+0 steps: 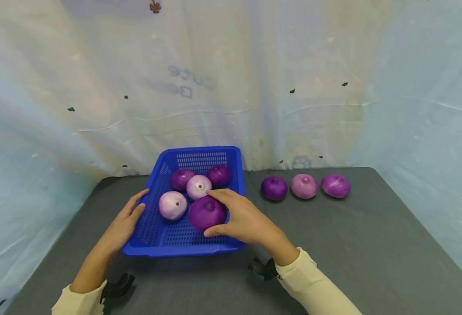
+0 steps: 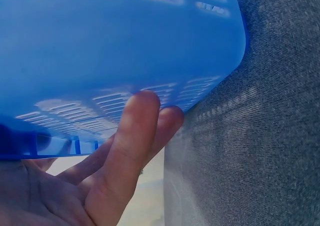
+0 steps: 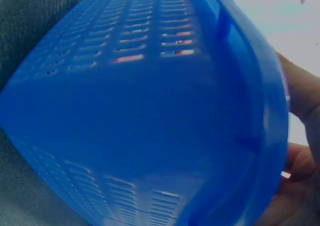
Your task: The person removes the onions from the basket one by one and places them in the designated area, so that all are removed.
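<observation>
Hands (image 1: 242, 216) touch purple onion (image 1: 206, 218) and basket (image 1: 183, 250); curtain lettering (image 1: 185, 75) reads mirrored "cute".

Three views share one blue basket (image 1: 183, 251).
The head view looks forward and down across the counter (image 1: 313, 245), left hand (image 1: 121, 225) and right hand (image 1: 243, 217) in its frame's lower half. Each wrist view sits low, close to the basket's outer wall: the left shows counter along its right side, the right along its left edge.
</observation>
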The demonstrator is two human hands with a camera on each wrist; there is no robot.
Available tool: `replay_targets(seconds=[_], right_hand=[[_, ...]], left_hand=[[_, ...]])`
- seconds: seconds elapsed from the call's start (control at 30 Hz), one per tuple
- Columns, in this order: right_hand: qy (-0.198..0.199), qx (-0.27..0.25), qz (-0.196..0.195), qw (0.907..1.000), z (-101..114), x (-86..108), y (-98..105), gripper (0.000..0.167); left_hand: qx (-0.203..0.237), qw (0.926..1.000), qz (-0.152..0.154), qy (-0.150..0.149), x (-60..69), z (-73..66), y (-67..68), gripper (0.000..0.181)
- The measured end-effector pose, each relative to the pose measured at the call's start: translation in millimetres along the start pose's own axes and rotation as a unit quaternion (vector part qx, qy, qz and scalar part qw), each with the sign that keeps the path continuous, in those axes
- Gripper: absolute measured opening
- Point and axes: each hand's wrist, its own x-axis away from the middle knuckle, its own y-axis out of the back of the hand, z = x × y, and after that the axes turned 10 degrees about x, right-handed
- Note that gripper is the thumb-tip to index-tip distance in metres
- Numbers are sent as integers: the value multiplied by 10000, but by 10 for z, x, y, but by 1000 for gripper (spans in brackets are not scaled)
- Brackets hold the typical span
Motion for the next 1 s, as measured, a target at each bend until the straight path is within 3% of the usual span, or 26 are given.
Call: replay_targets(seconds=[0.37,0.7,1.0], right_hand=[[82,-358,-157,9992,-85,13,124,85],[-621,-399,-200,9971,-265,38,283,87],[-591,-399,-546,9960,-488,95,465,88]], left_hand=[[75,10000,23,9,-15,14,-9,60],[-16,10000,21,15,-25,-4,12,60],[-45,10000,-12,46,-5,4,10,60]])
